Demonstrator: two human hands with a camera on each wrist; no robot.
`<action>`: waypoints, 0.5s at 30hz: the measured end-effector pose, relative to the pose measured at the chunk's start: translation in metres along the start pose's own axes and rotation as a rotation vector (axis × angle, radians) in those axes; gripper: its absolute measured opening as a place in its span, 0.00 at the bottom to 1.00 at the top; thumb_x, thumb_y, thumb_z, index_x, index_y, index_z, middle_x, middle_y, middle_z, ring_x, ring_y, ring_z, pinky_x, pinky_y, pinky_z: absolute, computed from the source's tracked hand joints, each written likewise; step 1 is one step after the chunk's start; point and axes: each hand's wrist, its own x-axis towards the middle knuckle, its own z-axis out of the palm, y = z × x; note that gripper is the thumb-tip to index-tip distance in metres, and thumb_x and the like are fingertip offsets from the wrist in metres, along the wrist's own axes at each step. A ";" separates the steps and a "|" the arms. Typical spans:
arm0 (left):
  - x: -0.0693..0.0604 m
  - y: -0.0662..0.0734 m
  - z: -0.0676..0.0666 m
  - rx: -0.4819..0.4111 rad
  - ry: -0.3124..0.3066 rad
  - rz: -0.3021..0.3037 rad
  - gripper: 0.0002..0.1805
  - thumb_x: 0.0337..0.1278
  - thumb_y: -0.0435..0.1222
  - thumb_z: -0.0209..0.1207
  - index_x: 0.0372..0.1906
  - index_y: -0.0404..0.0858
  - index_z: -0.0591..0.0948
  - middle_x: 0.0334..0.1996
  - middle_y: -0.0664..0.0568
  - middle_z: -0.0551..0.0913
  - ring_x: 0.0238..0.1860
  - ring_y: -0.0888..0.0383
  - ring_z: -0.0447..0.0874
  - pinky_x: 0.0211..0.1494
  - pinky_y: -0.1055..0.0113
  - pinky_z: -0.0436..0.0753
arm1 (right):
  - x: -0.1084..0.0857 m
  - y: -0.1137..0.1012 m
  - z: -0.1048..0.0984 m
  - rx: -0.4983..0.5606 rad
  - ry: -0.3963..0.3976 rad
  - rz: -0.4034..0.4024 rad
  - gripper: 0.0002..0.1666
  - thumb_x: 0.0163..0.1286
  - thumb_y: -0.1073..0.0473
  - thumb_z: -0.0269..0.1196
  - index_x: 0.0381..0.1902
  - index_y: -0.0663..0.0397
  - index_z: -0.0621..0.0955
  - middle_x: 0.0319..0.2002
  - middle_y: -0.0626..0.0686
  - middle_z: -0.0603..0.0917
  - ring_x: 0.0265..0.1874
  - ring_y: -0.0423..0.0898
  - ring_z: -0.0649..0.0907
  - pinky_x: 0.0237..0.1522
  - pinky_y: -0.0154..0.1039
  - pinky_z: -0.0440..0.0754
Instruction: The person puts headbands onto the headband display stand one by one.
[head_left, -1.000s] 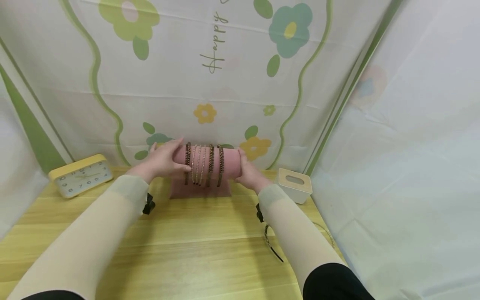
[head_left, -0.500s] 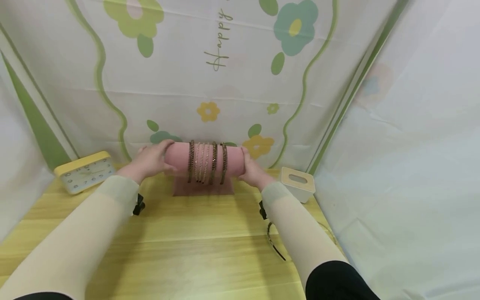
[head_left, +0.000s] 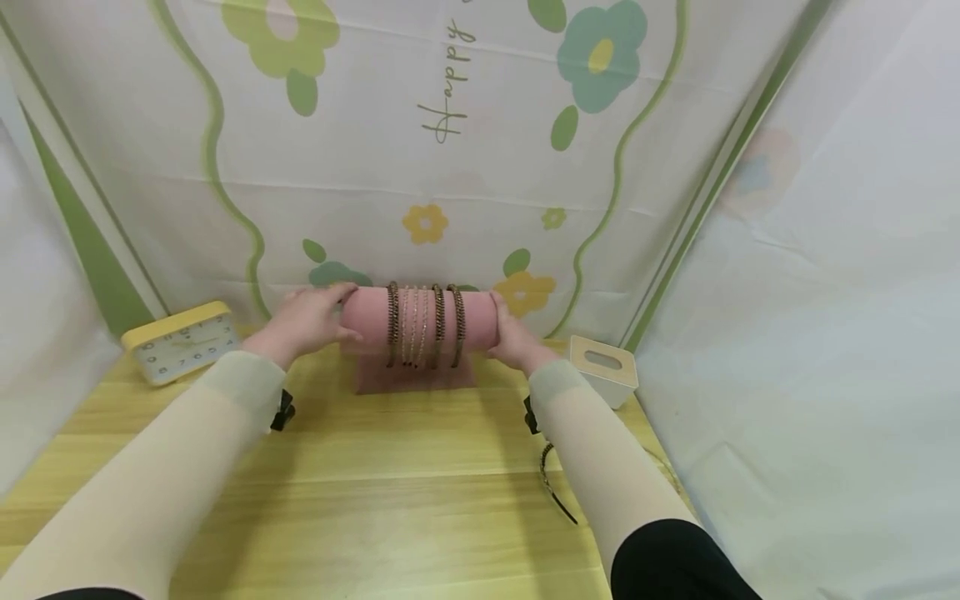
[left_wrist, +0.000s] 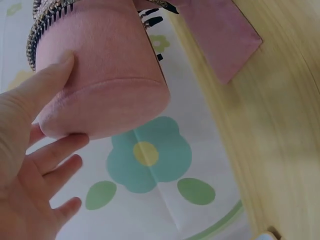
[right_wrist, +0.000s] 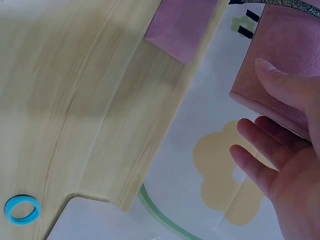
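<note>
A pink headband stand (head_left: pixel 367 315) with a padded roll stands at the back of the wooden table, carrying several headbands (head_left: pixel 393 325), some dark and beaded, others thin and light. My left hand (head_left: pixel 303 321) holds the roll's left end. In the left wrist view its thumb lies on the pink fabric, while the index fingertip meets the end's edge and the other fingers spread free. At the opposite end my right hand (head_left: pixel 517 337) grips the roll with the thumb in front; the right wrist view shows some fingers off the end (right_wrist: pixel 287 85).
A yellow clock (head_left: pixel 183 343) sits at the left, a white tissue box (head_left: pixel 606 371) at the right. Another headband (head_left: pixel 551 483) lies partly under my right forearm. A blue ring (right_wrist: pixel 22 210) appears in the right wrist view. Flower-printed cloth (head_left: pixel 375 192) hangs close behind the stand.
My left hand has slid left from beside the headbands to the roll's left end. The right hand stays at its end. The whole head view has shifted slightly.
</note>
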 end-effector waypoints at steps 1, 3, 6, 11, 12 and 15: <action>0.000 0.000 0.002 0.016 -0.015 -0.003 0.57 0.46 0.51 0.74 0.76 0.35 0.57 0.65 0.33 0.70 0.64 0.31 0.66 0.70 0.34 0.47 | 0.000 0.000 0.000 -0.010 0.002 0.002 0.71 0.57 0.74 0.71 0.79 0.42 0.36 0.66 0.66 0.70 0.57 0.58 0.77 0.58 0.49 0.75; 0.001 0.000 0.006 0.033 -0.053 -0.023 0.62 0.46 0.52 0.74 0.78 0.34 0.49 0.64 0.30 0.71 0.63 0.30 0.67 0.69 0.34 0.49 | 0.000 0.000 0.000 -0.021 -0.003 0.004 0.71 0.57 0.73 0.71 0.79 0.41 0.35 0.65 0.66 0.70 0.56 0.58 0.77 0.58 0.49 0.76; 0.000 -0.002 0.013 0.029 -0.094 -0.070 0.71 0.44 0.54 0.75 0.78 0.35 0.36 0.60 0.27 0.73 0.60 0.30 0.71 0.68 0.33 0.51 | 0.000 -0.001 0.001 -0.022 -0.016 0.010 0.72 0.58 0.71 0.71 0.79 0.36 0.33 0.67 0.65 0.69 0.58 0.57 0.76 0.60 0.49 0.75; 0.004 -0.003 0.020 0.040 -0.076 -0.108 0.75 0.39 0.53 0.77 0.77 0.32 0.34 0.57 0.26 0.75 0.57 0.30 0.74 0.68 0.34 0.53 | -0.003 -0.005 0.000 -0.016 -0.024 0.009 0.73 0.59 0.71 0.70 0.78 0.32 0.31 0.68 0.64 0.68 0.59 0.57 0.76 0.61 0.49 0.74; 0.006 -0.002 0.020 0.051 -0.074 -0.104 0.74 0.38 0.52 0.78 0.77 0.31 0.36 0.56 0.27 0.76 0.56 0.31 0.75 0.68 0.33 0.53 | -0.004 -0.005 -0.001 -0.016 -0.024 0.007 0.73 0.59 0.71 0.70 0.78 0.32 0.30 0.68 0.65 0.68 0.59 0.57 0.76 0.61 0.49 0.74; 0.009 0.000 0.021 0.082 -0.076 -0.092 0.74 0.37 0.50 0.79 0.76 0.28 0.38 0.54 0.28 0.78 0.54 0.32 0.77 0.67 0.32 0.53 | -0.006 -0.006 -0.003 -0.020 -0.034 -0.006 0.73 0.59 0.71 0.70 0.78 0.33 0.30 0.67 0.66 0.69 0.58 0.58 0.77 0.60 0.50 0.75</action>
